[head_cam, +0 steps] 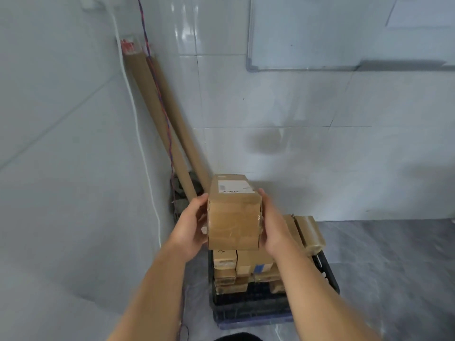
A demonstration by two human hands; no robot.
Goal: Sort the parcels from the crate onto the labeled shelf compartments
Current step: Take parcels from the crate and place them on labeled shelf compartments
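- Fingers (pixel 264 196) of the left hand (pixel 190 226) and right hand (pixel 275 228) clasped opposite sides of the taped parcel (pixel 234 217).
- Parcel was held above the black crate (pixel 251 308) of boxes (pixel 246 264).
- Cardboard tubes (pixel 157 114) leaned in the corner behind.

The parcel (pixel 234 217) is brown cardboard under glossy tape, its white label (pixel 234 187) printed black. The crate (pixel 248 306) is black with a bluish rim, its boxes (pixel 225 262) brown, one with a blue patch (pixel 261 268). Brown tubes (pixel 152 104), a twisted red-and-blue cord (pixel 170 143) and a white cable (pixel 139 134) lie against the pale grey tiled wall (pixel 295 114), above a mottled grey floor (pixel 394 267)
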